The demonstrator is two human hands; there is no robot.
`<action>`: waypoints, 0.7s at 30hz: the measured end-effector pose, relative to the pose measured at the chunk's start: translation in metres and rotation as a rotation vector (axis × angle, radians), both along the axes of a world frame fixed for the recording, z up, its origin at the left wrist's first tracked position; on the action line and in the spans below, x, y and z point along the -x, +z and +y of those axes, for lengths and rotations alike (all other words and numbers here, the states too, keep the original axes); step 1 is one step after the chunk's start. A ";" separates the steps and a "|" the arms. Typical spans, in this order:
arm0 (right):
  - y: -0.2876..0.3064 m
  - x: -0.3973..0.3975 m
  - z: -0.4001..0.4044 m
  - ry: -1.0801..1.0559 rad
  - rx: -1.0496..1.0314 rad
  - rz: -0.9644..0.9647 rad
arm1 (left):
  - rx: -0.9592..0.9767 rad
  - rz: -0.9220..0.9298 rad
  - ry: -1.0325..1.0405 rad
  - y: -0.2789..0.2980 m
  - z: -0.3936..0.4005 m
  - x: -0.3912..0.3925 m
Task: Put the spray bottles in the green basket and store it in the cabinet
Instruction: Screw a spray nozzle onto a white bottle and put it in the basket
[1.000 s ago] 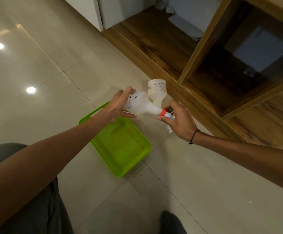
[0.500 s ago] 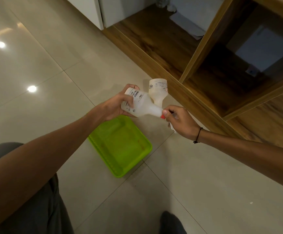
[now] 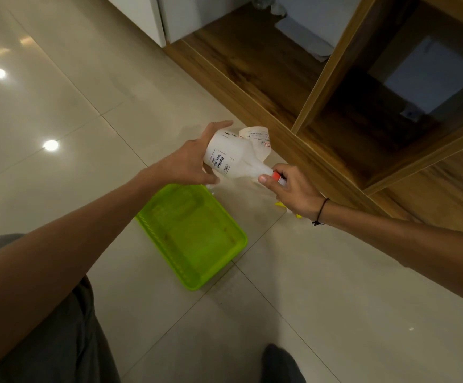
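I hold a white spray bottle tilted almost flat, just above the far end of the green basket. My left hand grips its base. My right hand holds its neck at the orange collar, hiding the spray head. Behind it a second white bottle lies on the floor, mostly hidden; a yellow piece shows under my right wrist. The green basket sits on the tiled floor with nothing in it. The wooden cabinet stands open to the right.
Pale glossy floor tiles surround the basket. The cabinet has a low wooden shelf and a dark compartment divided by an upright board. A white cabinet door stands at the top. My knee and foot are at the bottom.
The held bottle has shifted slightly right and away, and turned so its printed label faces up. My left hand moved from its side to its base. The basket stays in place.
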State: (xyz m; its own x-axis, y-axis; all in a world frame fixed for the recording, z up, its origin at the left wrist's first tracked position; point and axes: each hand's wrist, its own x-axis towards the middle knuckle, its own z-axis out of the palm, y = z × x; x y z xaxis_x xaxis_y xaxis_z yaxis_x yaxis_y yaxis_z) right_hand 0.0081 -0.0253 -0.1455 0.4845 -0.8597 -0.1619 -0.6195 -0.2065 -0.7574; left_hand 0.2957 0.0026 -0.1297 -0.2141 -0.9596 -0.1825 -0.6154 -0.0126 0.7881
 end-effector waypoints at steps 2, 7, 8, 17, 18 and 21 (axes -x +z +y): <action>0.000 -0.001 0.000 0.021 0.107 -0.008 | -0.326 0.267 -0.028 0.003 -0.002 -0.010; 0.003 -0.005 0.001 0.096 0.301 0.099 | -0.573 0.397 0.124 0.006 -0.012 -0.018; 0.004 -0.004 -0.001 0.104 0.287 0.096 | -0.553 0.423 0.120 0.004 -0.012 -0.018; 0.003 -0.002 -0.005 0.127 0.198 0.020 | -0.581 0.539 0.060 0.004 -0.004 -0.023; 0.003 -0.004 -0.006 0.135 0.241 0.035 | -0.609 0.476 0.076 0.007 -0.004 -0.022; 0.002 -0.002 -0.007 0.169 0.215 0.045 | -0.553 0.481 0.019 0.001 -0.003 -0.028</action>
State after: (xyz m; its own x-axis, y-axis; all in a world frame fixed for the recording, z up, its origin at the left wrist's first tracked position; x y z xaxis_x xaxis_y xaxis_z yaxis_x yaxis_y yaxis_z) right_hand 0.0097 -0.0325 -0.1435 0.6203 -0.7843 -0.0088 -0.5945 -0.4627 -0.6576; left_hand 0.3242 -0.0004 -0.1288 -0.3764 -0.7588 -0.5316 -0.1990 -0.4942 0.8463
